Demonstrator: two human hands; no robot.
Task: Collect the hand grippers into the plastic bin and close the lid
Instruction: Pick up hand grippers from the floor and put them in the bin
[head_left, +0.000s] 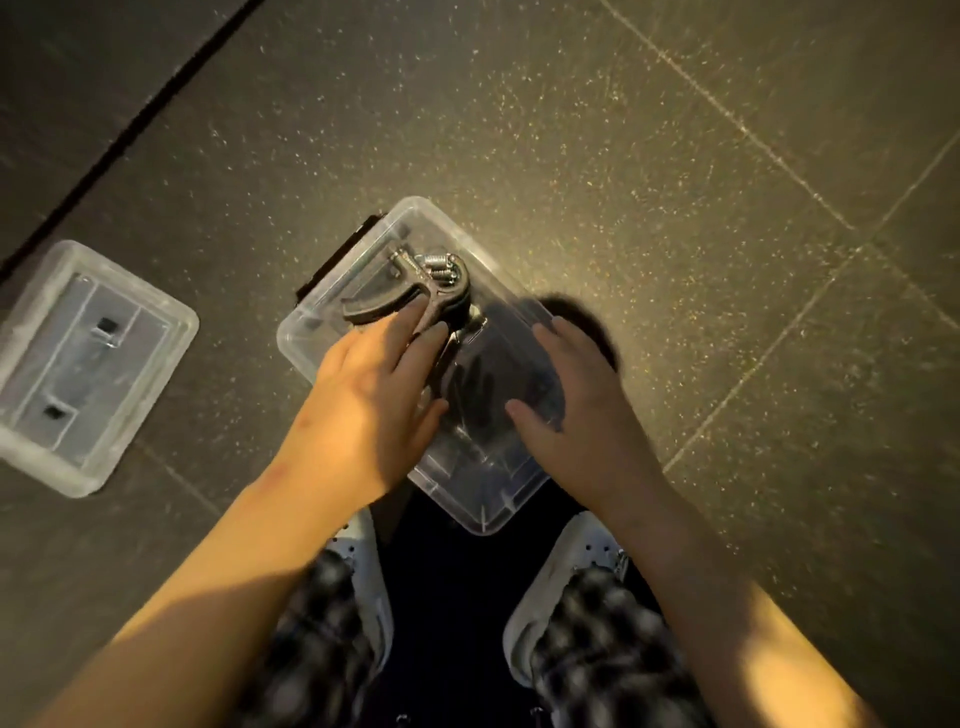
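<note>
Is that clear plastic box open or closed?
Open: the lid lies apart on the floor, left of the bin, whose top is uncovered.

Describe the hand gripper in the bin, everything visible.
The hand gripper is dark, with a curved dark arm, grey metal coil springs at its top end and handles running toward the person. It lies inside the clear plastic bin, near its far end. The left hand rests straight fingers on its handles.

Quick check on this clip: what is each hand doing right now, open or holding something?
Left hand: open, straight fingers touching the black metal-spring hand gripper inside the clear plastic bin.
Right hand: open, lying over the bin's edge, holding nothing.
</note>
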